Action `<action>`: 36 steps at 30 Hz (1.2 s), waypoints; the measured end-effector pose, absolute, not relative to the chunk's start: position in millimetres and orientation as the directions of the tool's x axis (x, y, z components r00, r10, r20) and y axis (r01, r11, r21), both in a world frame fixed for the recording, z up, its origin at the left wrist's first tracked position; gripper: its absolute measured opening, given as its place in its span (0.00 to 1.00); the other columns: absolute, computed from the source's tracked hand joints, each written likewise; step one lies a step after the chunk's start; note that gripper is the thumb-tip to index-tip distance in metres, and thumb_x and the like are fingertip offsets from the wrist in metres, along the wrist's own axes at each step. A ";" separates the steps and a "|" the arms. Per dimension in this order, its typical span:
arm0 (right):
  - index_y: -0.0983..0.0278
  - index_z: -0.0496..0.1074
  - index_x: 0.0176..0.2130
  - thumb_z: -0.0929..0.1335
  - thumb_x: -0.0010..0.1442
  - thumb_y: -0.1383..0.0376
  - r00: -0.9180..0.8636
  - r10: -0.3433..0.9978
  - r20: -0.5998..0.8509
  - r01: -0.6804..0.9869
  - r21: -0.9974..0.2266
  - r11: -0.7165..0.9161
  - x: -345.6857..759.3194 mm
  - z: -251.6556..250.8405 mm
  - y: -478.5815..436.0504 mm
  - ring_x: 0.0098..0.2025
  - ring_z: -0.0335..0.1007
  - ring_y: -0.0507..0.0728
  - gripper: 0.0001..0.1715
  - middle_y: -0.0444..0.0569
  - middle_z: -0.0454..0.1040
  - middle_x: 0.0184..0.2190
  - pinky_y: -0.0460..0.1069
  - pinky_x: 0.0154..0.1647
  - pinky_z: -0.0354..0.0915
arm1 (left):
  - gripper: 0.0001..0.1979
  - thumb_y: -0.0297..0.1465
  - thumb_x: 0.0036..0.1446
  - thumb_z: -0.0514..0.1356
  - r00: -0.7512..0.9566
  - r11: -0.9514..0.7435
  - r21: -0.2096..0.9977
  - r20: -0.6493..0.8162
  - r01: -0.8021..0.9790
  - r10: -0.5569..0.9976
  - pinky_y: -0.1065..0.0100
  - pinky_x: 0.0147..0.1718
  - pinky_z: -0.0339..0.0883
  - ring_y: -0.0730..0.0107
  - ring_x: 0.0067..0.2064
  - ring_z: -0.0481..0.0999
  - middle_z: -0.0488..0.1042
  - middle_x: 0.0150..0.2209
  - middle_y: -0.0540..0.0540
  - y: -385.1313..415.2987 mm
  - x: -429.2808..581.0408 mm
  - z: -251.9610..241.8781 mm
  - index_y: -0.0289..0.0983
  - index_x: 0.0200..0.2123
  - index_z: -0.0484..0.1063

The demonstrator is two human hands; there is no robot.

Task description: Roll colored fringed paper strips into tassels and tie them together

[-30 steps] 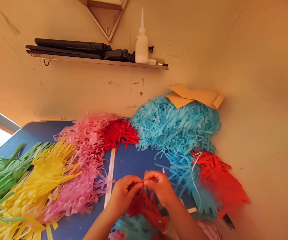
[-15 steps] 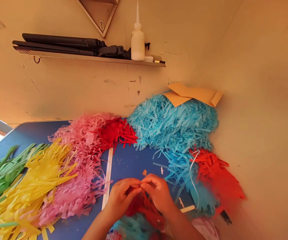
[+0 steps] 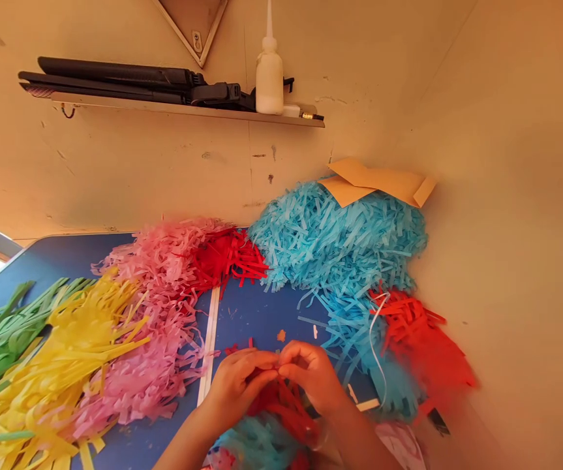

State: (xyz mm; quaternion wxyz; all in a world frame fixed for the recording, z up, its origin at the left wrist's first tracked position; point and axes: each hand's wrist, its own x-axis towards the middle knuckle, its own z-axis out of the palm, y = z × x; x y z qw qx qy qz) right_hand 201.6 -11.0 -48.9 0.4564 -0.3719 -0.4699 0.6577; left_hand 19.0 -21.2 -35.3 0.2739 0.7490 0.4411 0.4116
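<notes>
Near the bottom middle, my left hand and my right hand meet fingertip to fingertip. Both pinch red tissue paper fringe, whose strips hang down between them. The exact spot they grip is mostly hidden by the fingers. Below the hands lies a bunch of light blue tissue fringe, with bits of pink and red at its edges. A small orange paper scrap rests on the blue table just beyond my fingertips.
Green, yellow and pink fringe cover the left side. A big light blue fringe heap carries folded tan card. Red fringe and white string lie right. A wall shelf holds a squeeze bottle and hair straightener.
My hands stay pinched together, with the right fingertips shifted slightly to the right. Some red strips now show just beyond my left hand. The view has tilted a little.
</notes>
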 end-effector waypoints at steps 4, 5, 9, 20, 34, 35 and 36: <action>0.62 0.75 0.24 0.75 0.49 0.64 -0.317 0.949 -0.010 -0.206 -0.975 -0.079 202.2 -47.4 -11.0 0.31 0.66 0.53 0.07 0.42 0.72 0.26 0.47 0.36 0.61 | 0.05 0.37 0.55 0.67 0.316 -0.444 0.821 0.341 0.359 0.886 0.71 0.33 0.73 0.67 0.31 0.81 0.82 0.29 0.47 -17.6 18.0 -28.8 0.44 0.34 0.81; 0.62 0.74 0.24 0.76 0.49 0.64 -0.335 0.942 -0.035 -0.223 -0.968 -0.115 202.2 -47.7 -11.4 0.31 0.65 0.53 0.08 0.42 0.72 0.26 0.47 0.35 0.61 | 0.05 0.37 0.55 0.67 0.334 -0.420 0.842 0.310 0.338 0.890 0.71 0.33 0.73 0.67 0.31 0.80 0.81 0.29 0.47 -16.9 17.4 -26.0 0.43 0.32 0.81; 0.62 0.73 0.25 0.76 0.49 0.61 -0.383 0.916 -0.116 -0.321 -0.914 -0.250 204.0 -51.3 -13.4 0.26 0.60 0.50 0.10 0.40 0.69 0.24 0.46 0.30 0.59 | 0.07 0.36 0.57 0.64 0.353 -0.314 0.884 0.187 0.346 0.917 0.72 0.30 0.71 0.69 0.29 0.78 0.80 0.27 0.48 -15.8 14.7 -17.0 0.41 0.28 0.79; 0.61 0.77 0.30 0.71 0.56 0.69 -0.095 0.987 0.132 -0.006 -0.991 0.132 203.9 -44.0 -17.2 0.35 0.73 0.55 0.05 0.45 0.76 0.30 0.48 0.39 0.67 | 0.07 0.24 0.61 0.59 0.229 -0.702 0.530 0.695 0.476 0.681 0.64 0.48 0.73 0.72 0.37 0.80 0.80 0.34 0.49 -19.1 30.0 -35.0 0.41 0.38 0.76; 0.59 0.77 0.31 0.70 0.58 0.72 -0.074 0.959 0.274 0.146 -0.948 0.282 216.0 -38.8 -22.6 0.34 0.75 0.54 0.08 0.44 0.78 0.31 0.46 0.39 0.68 | 0.08 0.22 0.59 0.60 0.275 -0.718 0.468 0.704 0.515 0.655 0.57 0.62 0.57 0.75 0.35 0.79 0.80 0.33 0.53 -15.3 37.6 -33.8 0.41 0.37 0.75; 0.59 0.77 0.31 0.70 0.58 0.72 -0.076 0.958 0.276 0.148 -0.947 0.284 216.9 -39.0 -22.5 0.34 0.75 0.54 0.08 0.44 0.78 0.31 0.46 0.39 0.68 | 0.08 0.22 0.59 0.60 0.285 -0.716 0.471 0.694 0.515 0.661 0.57 0.62 0.56 0.75 0.35 0.79 0.80 0.33 0.53 -14.9 38.2 -34.6 0.41 0.37 0.75; 0.59 0.77 0.32 0.70 0.58 0.72 -0.075 0.958 0.276 0.149 -0.947 0.285 217.3 -39.3 -22.6 0.34 0.75 0.54 0.08 0.44 0.78 0.31 0.46 0.39 0.68 | 0.08 0.22 0.59 0.60 0.293 -0.709 0.478 0.679 0.519 0.673 0.57 0.62 0.56 0.75 0.35 0.79 0.80 0.33 0.54 -14.7 39.2 -35.7 0.42 0.37 0.75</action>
